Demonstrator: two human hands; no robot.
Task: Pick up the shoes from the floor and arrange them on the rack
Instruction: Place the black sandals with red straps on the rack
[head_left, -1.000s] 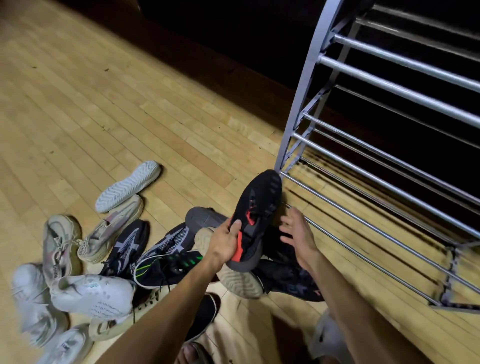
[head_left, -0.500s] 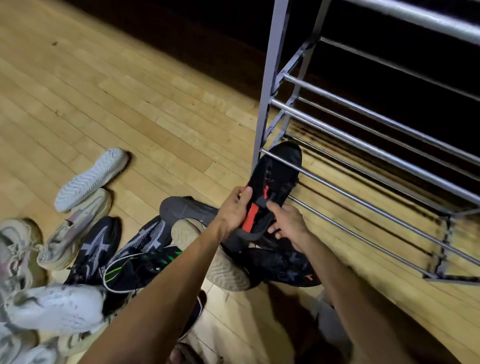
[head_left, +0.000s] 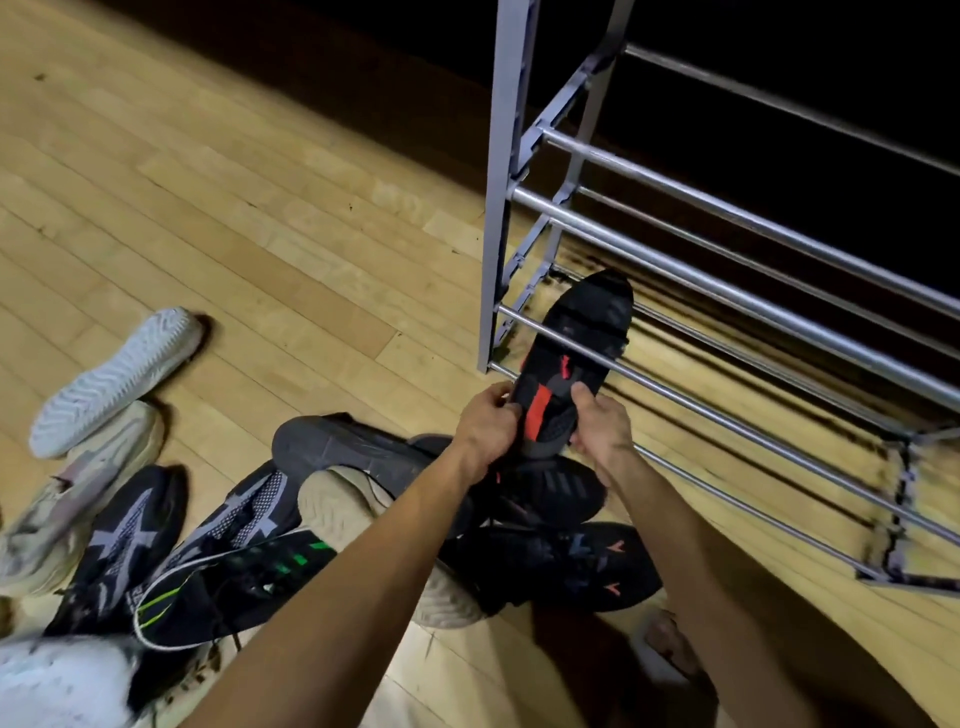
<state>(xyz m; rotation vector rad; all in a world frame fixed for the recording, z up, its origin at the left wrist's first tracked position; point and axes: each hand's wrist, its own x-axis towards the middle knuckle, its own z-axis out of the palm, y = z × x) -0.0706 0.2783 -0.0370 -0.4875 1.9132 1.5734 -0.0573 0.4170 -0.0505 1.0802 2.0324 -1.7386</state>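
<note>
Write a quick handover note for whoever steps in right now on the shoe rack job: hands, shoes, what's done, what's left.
Left hand and right hand both grip the heel end of the black shoe with the red stripe, sole up.
Its toe pokes in between the lower bars of the rack; it is not yet set down.
No other shoe shows on the rack's visible bars.
Left to do: seat this shoe, then rack the pile on the floor, including the upturned white shoe and the black shoe with green marks.
</note>
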